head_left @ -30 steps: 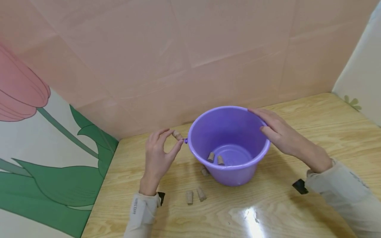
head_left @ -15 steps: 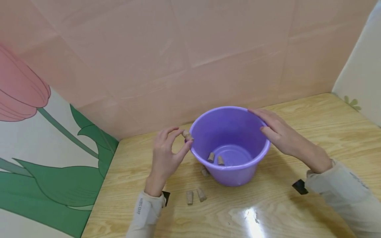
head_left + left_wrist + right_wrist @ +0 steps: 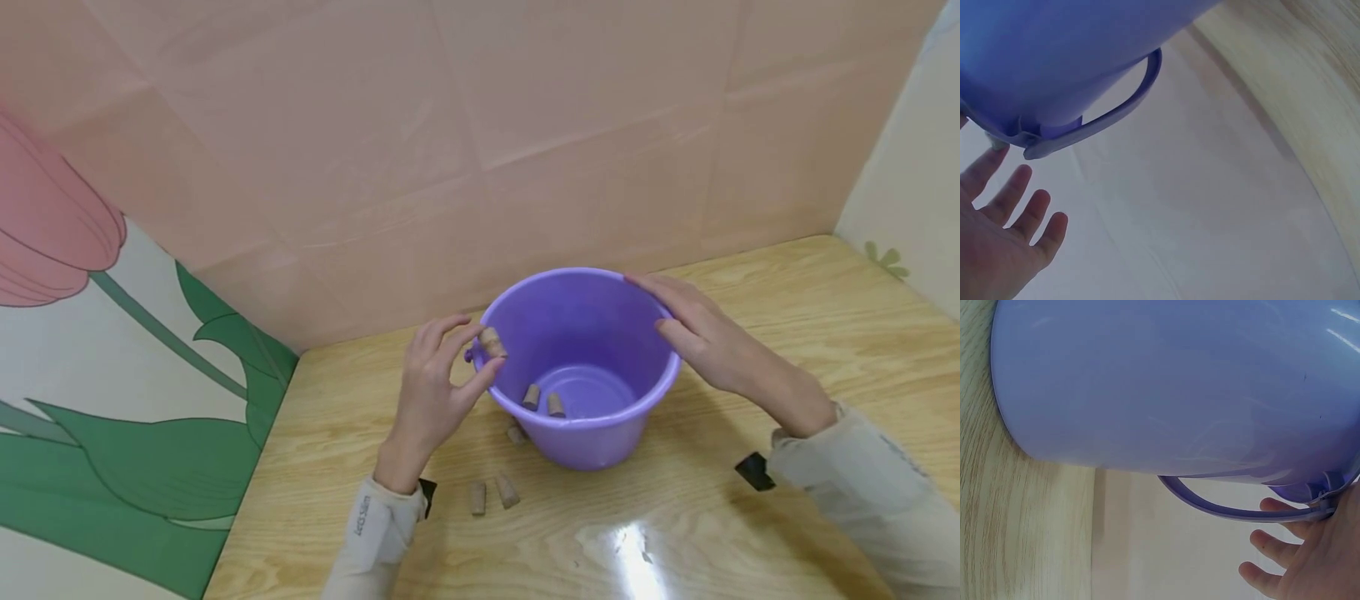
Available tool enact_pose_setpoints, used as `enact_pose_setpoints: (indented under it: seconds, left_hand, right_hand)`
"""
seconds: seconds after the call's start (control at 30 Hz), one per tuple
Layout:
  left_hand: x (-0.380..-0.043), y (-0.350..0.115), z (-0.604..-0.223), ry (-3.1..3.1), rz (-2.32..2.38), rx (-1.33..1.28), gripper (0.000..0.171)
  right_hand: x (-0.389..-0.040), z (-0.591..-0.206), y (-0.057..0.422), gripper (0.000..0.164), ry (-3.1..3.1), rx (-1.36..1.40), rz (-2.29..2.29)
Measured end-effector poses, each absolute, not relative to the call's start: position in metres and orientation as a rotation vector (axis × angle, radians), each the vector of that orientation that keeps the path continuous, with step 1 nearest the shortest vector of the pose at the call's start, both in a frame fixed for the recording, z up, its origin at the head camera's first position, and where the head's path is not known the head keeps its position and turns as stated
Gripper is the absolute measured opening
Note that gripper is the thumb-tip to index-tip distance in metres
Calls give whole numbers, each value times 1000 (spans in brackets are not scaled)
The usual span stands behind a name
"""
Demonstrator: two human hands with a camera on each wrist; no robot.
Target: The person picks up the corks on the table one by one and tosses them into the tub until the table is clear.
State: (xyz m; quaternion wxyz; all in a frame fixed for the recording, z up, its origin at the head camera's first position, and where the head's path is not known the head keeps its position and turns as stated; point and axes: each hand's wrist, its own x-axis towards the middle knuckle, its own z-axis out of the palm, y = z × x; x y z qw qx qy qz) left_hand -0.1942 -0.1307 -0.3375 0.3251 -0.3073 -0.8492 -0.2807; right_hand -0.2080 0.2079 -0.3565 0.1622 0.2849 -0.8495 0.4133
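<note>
My left hand (image 3: 435,392) pinches a cork stopper (image 3: 492,342) between thumb and fingertips, at the left rim of a purple bucket (image 3: 585,446). In the left wrist view the other fingers (image 3: 1030,215) spread beneath the rim, and only a sliver of the cork shows. Two more corks, a left one (image 3: 532,397) and a right one (image 3: 556,405), lie on the bucket's floor. My right hand (image 3: 705,337) grips the right rim, with the thumb at the inner side; in the right wrist view its fingers (image 3: 1275,550) reach past the lowered handle (image 3: 1229,512).
On the wood-grain table (image 3: 315,442), one cork (image 3: 516,432) lies against the bucket's near left side. Two others, an upright-looking one (image 3: 478,497) and a slanted one (image 3: 507,490), lie nearer the front. A pink-beige covered wall (image 3: 450,167) stands close behind.
My left hand has moved right with the cork, from left of the bucket to over its left rim. My right hand and the bucket stay in place.
</note>
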Motion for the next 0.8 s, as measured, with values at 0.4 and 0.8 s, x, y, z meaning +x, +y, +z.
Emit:
enact_pose_setpoints:
  seconds: [0.4, 0.8]
  left_hand:
    - [-196, -132, -337, -2259, -747, -853, 40]
    - [-196, -131, -340, -2279, -788, -833, 40]
  right_hand:
    - [-206, -353, 204, 58, -2414, 814, 1164]
    - [-207, -354, 205, 57, -2415, 816, 1157]
